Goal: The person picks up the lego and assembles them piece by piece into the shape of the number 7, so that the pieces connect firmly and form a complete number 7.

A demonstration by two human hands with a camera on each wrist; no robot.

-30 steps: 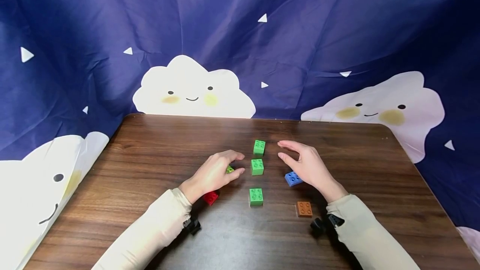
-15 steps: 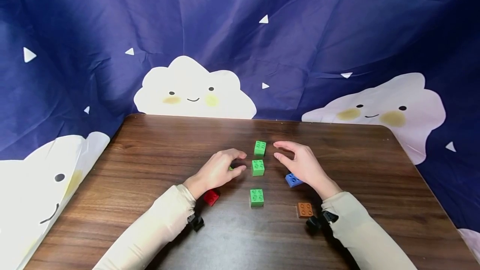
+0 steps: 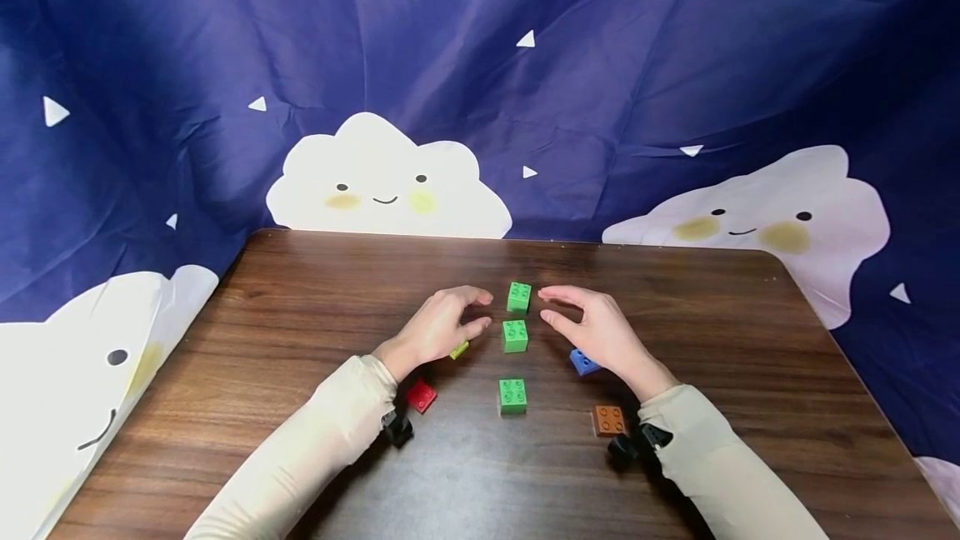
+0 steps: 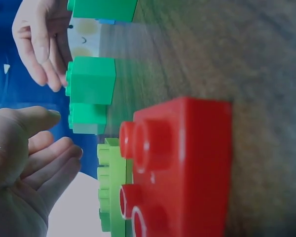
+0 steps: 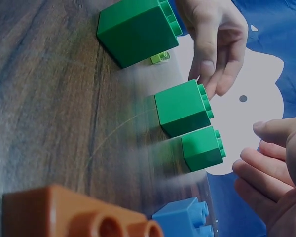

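Note:
Three green toy bricks stand apart in a row on the table: a far one [image 3: 519, 297], a middle one [image 3: 515, 336] and a near one [image 3: 513, 396]. My left hand [image 3: 435, 330] hovers left of the far two, fingers and thumb spread, holding nothing. Under it a lime brick [image 3: 459, 349] is partly hidden; a red brick [image 3: 422, 395] lies by the wrist. On the other side, my right hand [image 3: 596, 332] faces the same two bricks with a gap between thumb and fingers. It partly covers a blue brick [image 3: 584, 362]. An orange-brown brick [image 3: 608, 420] lies nearer the right wrist.
The brown wood-grain table [image 3: 315, 273] ends at a dark blue curtain [image 3: 450, 40] printed with white clouds and triangles. Black wrist cameras sit at the left cuff [image 3: 397, 427] and right cuff [image 3: 626, 448], low beside the red and orange-brown bricks.
My right hand has drifted left toward the green bricks. The left hand has shifted slightly farther out and right, baring more of the red brick. All bricks stay in place.

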